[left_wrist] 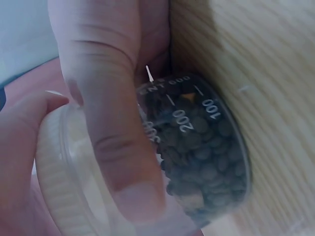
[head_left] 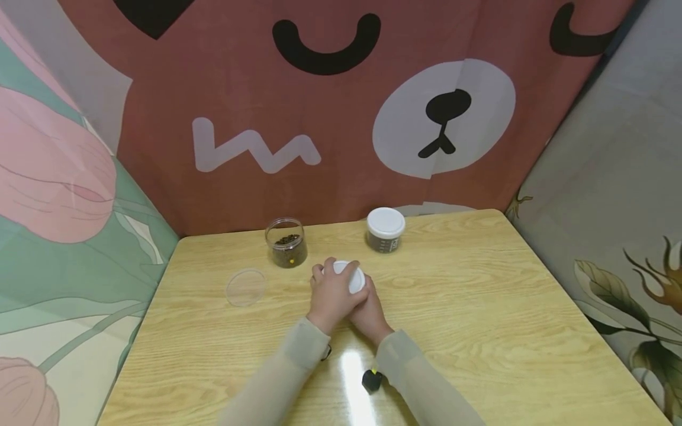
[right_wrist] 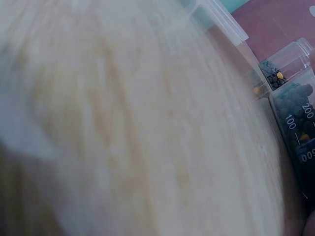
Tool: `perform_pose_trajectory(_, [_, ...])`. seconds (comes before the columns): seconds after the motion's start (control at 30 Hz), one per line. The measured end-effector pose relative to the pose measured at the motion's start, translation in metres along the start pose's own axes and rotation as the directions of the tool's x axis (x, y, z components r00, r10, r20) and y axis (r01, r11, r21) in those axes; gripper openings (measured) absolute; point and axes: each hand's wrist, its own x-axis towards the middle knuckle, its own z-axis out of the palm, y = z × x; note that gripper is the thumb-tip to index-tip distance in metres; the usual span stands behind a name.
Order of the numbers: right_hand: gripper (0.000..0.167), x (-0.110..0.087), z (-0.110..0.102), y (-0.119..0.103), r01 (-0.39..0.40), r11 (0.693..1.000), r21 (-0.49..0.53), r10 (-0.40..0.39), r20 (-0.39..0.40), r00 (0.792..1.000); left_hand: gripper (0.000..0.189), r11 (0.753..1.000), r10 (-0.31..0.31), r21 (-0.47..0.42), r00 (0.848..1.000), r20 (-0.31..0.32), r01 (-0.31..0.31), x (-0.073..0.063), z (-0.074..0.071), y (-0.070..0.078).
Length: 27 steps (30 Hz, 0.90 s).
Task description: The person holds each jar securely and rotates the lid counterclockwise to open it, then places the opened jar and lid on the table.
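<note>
Both hands are on a clear plastic jar [left_wrist: 211,162] with a white lid [head_left: 356,279]. My left hand [head_left: 333,299] lies over the top, its fingers bent round the lid's rim. Lower down, my right hand [head_left: 371,313] grips the side of the jar. White measuring marks run along its wall in the left wrist view, with dark round pellets and a few orange bits inside. The jar is close over the wooden table [left_wrist: 275,123]; in the right wrist view only its marked lower part shows, at the right edge.
An open clear jar [head_left: 288,255] with dark pellets and a yellow bit stands behind the hands. A clear round lid [head_left: 245,287] lies left of them. Another white-lidded jar [head_left: 386,231] stands at the back edge. A small black object [head_left: 371,381] shows by the right cuff.
</note>
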Motion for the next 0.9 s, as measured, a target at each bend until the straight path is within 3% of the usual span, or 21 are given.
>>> perform_pose_trajectory(0.23, [0.084,0.000,0.000,-0.001,0.007,1.000,-0.021,-0.007,0.021,1.000,0.062,0.996,-0.087,0.032,0.996,0.001,0.087,0.002,-0.003,0.009])
perform_pose_trajectory(0.5, [0.082,0.000,0.000,0.000,0.031,0.999,-0.018,-0.031,0.010,0.999,0.064,0.992,-0.112,0.063,0.994,0.010,0.111,0.005,-0.003,0.012])
perform_pose_trajectory(0.9, [0.081,0.001,0.002,-0.002,0.055,0.992,-0.109,-0.057,-0.012,0.998,0.065,0.987,-0.136,0.082,0.991,-0.002,0.136,0.004,-0.009,0.017])
